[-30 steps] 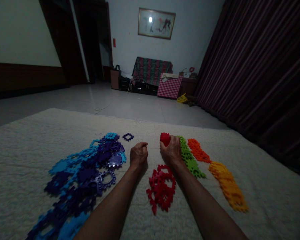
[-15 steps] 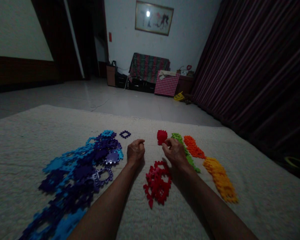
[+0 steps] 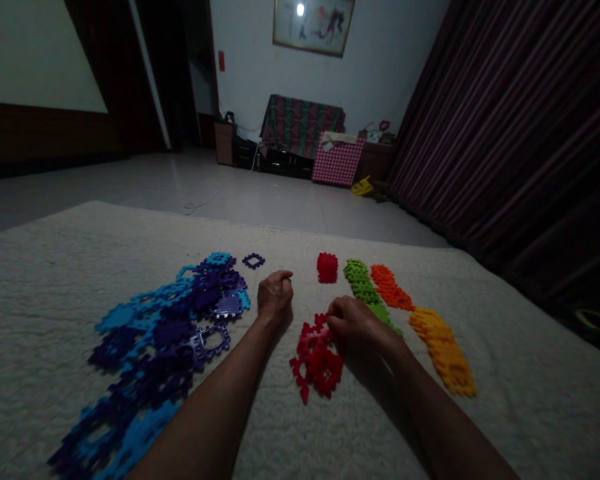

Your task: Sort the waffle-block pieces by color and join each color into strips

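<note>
My right hand (image 3: 353, 321) reaches the upper right edge of a loose pile of red plastic interlocking pieces (image 3: 325, 367). Its thumb and fingers are pinched on a red piece there, mostly hidden by the fingers. On the mat, to the left of that pile, rests my left hand (image 3: 275, 295), curled into a loose fist with nothing showing in it. Beyond both hands a stack of red square pieces (image 3: 327, 268) stands by itself. A single dark purple square frame piece (image 3: 253, 261) lies just past my left hand.
Blue and purple pieces (image 3: 173, 330) spread in a big heap on the left. Rows of green (image 3: 361, 280), orange (image 3: 390, 288) and yellow pieces (image 3: 443, 350) lie to the right. All are on a pale quilted mat (image 3: 260, 433). A dark curtain (image 3: 505, 120) hangs at right.
My right hand has moved from beside the red stack back toward me, to the loose red pile. The left hand keeps its place. The view has tilted slightly down.
</note>
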{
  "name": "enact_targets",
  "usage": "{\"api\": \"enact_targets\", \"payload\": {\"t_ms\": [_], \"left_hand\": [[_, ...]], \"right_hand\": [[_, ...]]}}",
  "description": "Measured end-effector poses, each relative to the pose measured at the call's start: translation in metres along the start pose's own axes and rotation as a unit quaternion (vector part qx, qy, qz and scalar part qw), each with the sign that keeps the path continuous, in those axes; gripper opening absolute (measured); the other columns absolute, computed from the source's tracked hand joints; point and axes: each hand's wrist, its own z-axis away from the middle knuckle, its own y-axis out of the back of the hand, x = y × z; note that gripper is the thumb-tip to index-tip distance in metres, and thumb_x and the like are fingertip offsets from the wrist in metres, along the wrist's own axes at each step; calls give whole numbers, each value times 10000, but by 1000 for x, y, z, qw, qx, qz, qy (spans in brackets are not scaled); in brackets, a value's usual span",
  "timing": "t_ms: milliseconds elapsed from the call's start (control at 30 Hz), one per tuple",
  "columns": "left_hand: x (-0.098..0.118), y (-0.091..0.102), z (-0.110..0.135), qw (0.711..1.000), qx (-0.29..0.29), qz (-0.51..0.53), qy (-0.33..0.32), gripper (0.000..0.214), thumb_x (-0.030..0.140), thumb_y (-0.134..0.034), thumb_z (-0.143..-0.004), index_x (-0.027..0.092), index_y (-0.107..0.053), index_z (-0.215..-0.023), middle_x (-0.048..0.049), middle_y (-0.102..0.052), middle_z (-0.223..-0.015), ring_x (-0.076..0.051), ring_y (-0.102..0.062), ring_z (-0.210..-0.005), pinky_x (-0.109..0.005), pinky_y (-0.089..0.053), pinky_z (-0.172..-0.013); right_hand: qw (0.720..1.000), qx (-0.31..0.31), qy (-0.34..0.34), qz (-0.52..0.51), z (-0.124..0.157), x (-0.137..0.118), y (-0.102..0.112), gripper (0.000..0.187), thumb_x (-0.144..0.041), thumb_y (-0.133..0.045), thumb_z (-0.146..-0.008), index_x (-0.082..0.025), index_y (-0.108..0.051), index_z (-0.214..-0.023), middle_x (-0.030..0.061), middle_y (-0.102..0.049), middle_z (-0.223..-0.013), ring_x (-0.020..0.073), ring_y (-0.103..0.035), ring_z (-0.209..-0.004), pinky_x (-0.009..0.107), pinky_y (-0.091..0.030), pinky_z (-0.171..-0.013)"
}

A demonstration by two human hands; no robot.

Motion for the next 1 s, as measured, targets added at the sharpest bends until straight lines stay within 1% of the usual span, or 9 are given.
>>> {"api": "enact_targets", "payload": {"t_ms": [100,167,233,433,500,633,800,933,1000], "left_hand": [[-3,-1,0,1000,1,1,-7,366,139,-472,-792,157,-769,-1006,-79,-768,-961,-183,-717,-853,-276,-554,-806],[-3,-2,0,1000,2,-1,-7,363,139,-475,-792,168,-768,-1006,-72,-768,-967,-183,-716,-866,-275,-554,-806],[-2,-1,0,1000,-1,-5,-3,360,137,-479,-791,178,-768,-1003,-66,-769,-968,-182,-716,-878,-271,-552,-805],[0,0,0,1000,-2,-8,0,364,140,-473,-786,171,-771,-993,-72,-771,-950,-186,-720,-876,-277,-548,-820],[-2,-1,0,1000,2,-9,-6,362,149,-477,-783,173,-771,-992,-72,-772,-942,-193,-722,-878,-286,-548,-826],[-5,-2,-1,1000,2,-2,-8,363,162,-476,-781,173,-770,-993,-74,-772,-930,-200,-726,-874,-288,-550,-811],[-4,-1,0,1000,2,-4,1,354,164,-487,-771,174,-771,-983,-73,-773,-930,-201,-723,-871,-289,-551,-801],[-4,-1,0,1000,3,0,3,356,169,-484,-777,179,-771,-988,-71,-773,-931,-197,-721,-860,-287,-552,-792],[-4,-1,0,1000,5,-2,-1,354,167,-482,-778,178,-772,-982,-72,-773,-932,-196,-719,-865,-289,-551,-803]], "right_hand": [[996,55,-9,-76,0,1,-2,117,-178,-546,-785,-169,-660,-761,19,-670,-713,141,-579,-656,232,-370,-585],[986,114,2,-123,-1,2,-4,137,-187,-517,-794,-181,-651,-760,13,-659,-684,148,-578,-643,235,-380,-571],[977,144,19,-154,-2,3,-7,149,-186,-502,-790,-188,-648,-758,7,-651,-669,149,-577,-636,235,-386,-563],[984,63,59,-157,-6,7,-16,125,-146,-544,-760,-177,-662,-738,9,-676,-696,140,-594,-654,230,-414,-610],[983,67,73,-154,-6,7,-20,131,-153,-543,-767,-182,-671,-767,9,-686,-727,142,-605,-680,230,-422,-626],[981,98,72,-154,-8,7,-27,164,-148,-535,-747,-195,-674,-819,6,-679,-769,150,-613,-729,238,-440,-664],[964,204,60,-161,-15,9,-25,157,-119,-491,-703,-213,-610,-745,5,-626,-742,158,-585,-723,266,-455,-688],[934,316,61,-156,-21,16,-21,71,-173,-502,-741,-216,-556,-724,28,-597,-768,182,-570,-748,302,-462,-705],[920,360,65,-141,-21,20,-23,79,-168,-484,-755,-215,-544,-735,42,-581,-797,190,-556,-768,306,-458,-700]]}}
